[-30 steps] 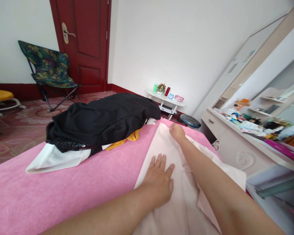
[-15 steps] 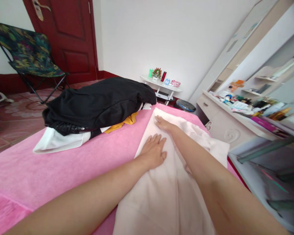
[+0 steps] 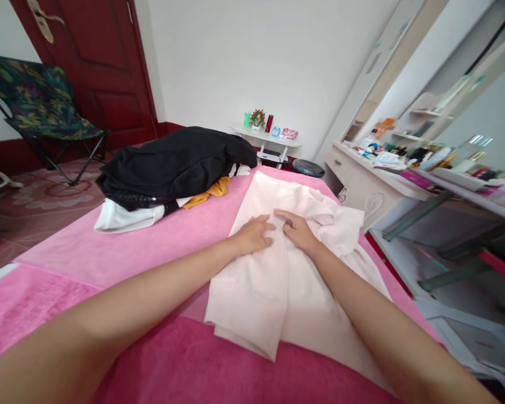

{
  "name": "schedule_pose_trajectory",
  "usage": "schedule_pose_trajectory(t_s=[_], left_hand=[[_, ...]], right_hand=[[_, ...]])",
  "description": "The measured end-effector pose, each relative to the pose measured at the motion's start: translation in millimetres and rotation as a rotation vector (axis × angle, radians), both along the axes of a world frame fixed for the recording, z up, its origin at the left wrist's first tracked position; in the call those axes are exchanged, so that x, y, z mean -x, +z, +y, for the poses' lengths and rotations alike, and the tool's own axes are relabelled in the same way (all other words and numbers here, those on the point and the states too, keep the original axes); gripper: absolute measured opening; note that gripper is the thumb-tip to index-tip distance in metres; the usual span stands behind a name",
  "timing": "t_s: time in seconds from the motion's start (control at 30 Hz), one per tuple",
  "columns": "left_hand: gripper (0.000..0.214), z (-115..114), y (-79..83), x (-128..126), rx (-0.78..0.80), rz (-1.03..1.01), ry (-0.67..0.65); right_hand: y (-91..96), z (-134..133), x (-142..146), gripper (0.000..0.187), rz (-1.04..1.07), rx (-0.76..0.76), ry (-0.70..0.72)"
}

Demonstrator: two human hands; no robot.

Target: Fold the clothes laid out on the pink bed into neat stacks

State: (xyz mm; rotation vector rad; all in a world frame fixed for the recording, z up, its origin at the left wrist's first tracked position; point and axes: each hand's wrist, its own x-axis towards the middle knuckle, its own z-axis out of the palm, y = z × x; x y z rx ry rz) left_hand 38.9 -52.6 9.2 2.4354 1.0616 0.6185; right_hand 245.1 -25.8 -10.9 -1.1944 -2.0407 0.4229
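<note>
A pale pink garment lies spread on the pink bed cover. Both of my hands rest on its middle, side by side and almost touching. My left hand lies palm down with its fingers slightly curled onto the cloth. My right hand lies flat with its fingers stretched toward the left hand. Neither hand grips anything. The garment's near edge is folded over into a corner.
A heap of clothes, black on top over yellow and white pieces, lies at the bed's far left. A folding chair and a red door stand behind. A cluttered dresser and a small white shelf are to the right.
My right hand has drawn back from the garment's far end to its middle, meeting my left hand. The view has pulled back, showing more of the garment and bed.
</note>
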Motion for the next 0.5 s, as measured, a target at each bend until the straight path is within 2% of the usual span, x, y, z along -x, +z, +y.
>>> schedule_pose_trajectory(t_s=[0.13,0.2,0.27,0.4,0.5], left_hand=[[0.056,-53.1,21.3,28.1,0.123,0.119,-0.195],[0.067,-81.8,34.7,46.7,0.227,0.190,-0.299],[0.076,-107.6,45.6,62.3,0.259,0.247,-0.350],[0.082,-142.4,51.5,71.8,0.085,0.285,-0.298],[0.063,-153.2,47.5,63.5,-0.066,0.280,-0.262]], right_hand=[[-4.1,3.0,-0.6,0.061,0.019,-0.172,-0.085],[-6.5,6.9,-1.5,0.058,-0.024,-0.222,-0.096],[-7.7,9.5,-2.4,0.053,-0.058,-0.247,-0.120],[-5.8,8.5,-3.2,0.038,-0.104,-0.278,-0.229],[-1.8,2.8,-2.2,0.030,-0.145,-0.254,-0.311]])
